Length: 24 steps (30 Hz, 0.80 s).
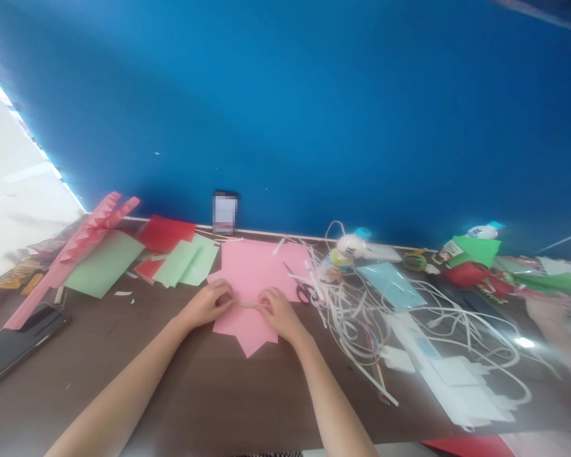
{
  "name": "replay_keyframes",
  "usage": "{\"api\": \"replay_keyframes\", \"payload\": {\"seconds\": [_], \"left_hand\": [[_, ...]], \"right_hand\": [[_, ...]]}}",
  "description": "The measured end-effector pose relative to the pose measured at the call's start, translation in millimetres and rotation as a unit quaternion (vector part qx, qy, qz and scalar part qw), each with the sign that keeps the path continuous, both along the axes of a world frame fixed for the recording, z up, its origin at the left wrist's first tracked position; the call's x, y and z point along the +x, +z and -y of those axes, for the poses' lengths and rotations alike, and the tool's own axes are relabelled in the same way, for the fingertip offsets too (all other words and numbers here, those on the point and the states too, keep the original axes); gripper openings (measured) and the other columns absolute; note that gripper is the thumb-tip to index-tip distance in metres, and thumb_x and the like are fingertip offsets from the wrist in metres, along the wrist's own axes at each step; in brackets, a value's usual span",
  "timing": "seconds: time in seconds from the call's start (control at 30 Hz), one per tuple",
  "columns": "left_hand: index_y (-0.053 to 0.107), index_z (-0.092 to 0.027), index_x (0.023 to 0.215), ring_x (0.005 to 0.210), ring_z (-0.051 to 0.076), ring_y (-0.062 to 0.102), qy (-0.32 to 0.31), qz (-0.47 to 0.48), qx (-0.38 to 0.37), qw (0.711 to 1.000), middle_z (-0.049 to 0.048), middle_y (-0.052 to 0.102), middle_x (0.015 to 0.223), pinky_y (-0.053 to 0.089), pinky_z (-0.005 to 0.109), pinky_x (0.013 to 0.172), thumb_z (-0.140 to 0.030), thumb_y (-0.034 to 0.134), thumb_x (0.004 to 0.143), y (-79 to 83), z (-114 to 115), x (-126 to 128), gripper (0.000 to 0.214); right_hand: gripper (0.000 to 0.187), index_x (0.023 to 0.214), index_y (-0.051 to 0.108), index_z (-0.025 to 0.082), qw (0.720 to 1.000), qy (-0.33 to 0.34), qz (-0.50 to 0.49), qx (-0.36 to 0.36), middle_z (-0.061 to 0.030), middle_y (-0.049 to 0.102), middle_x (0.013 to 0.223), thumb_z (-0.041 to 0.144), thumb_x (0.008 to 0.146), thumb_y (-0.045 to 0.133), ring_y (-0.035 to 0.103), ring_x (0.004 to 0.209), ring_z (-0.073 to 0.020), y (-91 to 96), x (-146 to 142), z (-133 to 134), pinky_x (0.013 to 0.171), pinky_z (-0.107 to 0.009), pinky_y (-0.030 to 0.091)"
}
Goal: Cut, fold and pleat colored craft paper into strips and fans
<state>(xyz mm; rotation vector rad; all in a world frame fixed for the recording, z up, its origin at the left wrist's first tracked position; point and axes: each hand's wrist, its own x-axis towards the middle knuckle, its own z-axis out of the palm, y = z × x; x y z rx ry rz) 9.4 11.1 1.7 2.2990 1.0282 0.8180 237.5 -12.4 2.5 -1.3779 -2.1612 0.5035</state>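
Two-handed | left hand [208,304], right hand [276,311] fingers pinch blurred strip [250,304] | over pink paper [254,266]

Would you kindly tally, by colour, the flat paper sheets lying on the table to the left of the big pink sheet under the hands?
Light green flat paper sheets: 3
Red flat paper sheets: 2
Total: 5

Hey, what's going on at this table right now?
A person's left hand and right hand pinch the ends of a thin strip between them, over a pink sheet lying on the table. Just to the right lie scissors and a tangle of white strips; green sheets and a red sheet sit to the left.
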Motion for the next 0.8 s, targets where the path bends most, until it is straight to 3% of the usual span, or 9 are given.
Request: {"api": "replay_keyframes", "payload": {"seconds": [0.13, 0.3, 0.43, 0.53, 0.8], "left_hand": [[0.054, -0.018, 0.110, 0.092, 0.018, 0.057, -0.002, 0.020, -0.031, 0.999, 0.0074, 0.063, 0.101, 0.045, 0.028, 0.078, -0.028, 0.048, 0.082, -5.2, -3, -1, 0.030], [0.065, -0.019, 0.092, 0.080, 0.017, 0.060, -0.012, 0.004, -0.007, 1.000, 0.0058, 0.067, 0.088, 0.045, 0.027, 0.071, -0.032, 0.048, 0.083, -11.2, -4, -3, 0.023], [0.065, -0.019, 0.087, 0.076, 0.017, 0.059, 0.007, -0.022, 0.039, 0.999, 0.0052, 0.067, 0.083, 0.044, 0.027, 0.070, -0.028, 0.043, 0.086, -12.2, -4, -2, 0.024], [0.065, -0.019, 0.085, 0.075, 0.017, 0.058, 0.024, -0.036, 0.051, 0.998, 0.0053, 0.067, 0.082, 0.043, 0.028, 0.069, -0.025, 0.042, 0.086, -11.9, -4, -1, 0.024], [0.063, -0.018, 0.087, 0.075, 0.015, 0.059, 0.004, 0.018, -0.014, 1.000, 0.0040, 0.066, 0.083, 0.043, 0.024, 0.067, -0.030, 0.046, 0.083, -4.3, 0, 1, 0.021]], "right_hand": [[0.008, 0.076, 0.052, 0.020, 0.999, -0.018, -0.031, -0.013, -0.0016, 0.058, 0.079, 0.013, 0.077, 0.048, 0.052, 0.077, -0.0167, -0.4, -2, 0, 0.072, -0.030, 0.040], [0.005, 0.080, 0.055, 0.020, 0.998, -0.042, -0.045, 0.000, -0.0029, 0.061, 0.082, 0.018, 0.077, 0.052, 0.055, 0.080, -0.0176, -4.0, -4, 0, 0.075, -0.032, 0.042], [0.016, 0.092, 0.059, 0.020, 0.995, -0.043, -0.092, -0.020, -0.0050, 0.064, 0.094, 0.024, 0.077, 0.054, 0.057, 0.089, -0.0185, -7.4, -6, -1, 0.081, -0.033, 0.043], [0.014, 0.087, 0.063, 0.020, 0.992, -0.037, -0.113, -0.050, -0.0047, 0.066, 0.089, 0.027, 0.078, 0.054, 0.060, 0.084, -0.0182, -6.4, -6, -2, 0.077, -0.031, 0.045], [0.012, 0.075, 0.066, 0.021, 0.989, -0.047, -0.136, -0.047, -0.0030, 0.068, 0.078, 0.025, 0.076, 0.054, 0.061, 0.075, -0.0177, 1.3, -5, 0, 0.071, -0.030, 0.046]]}}
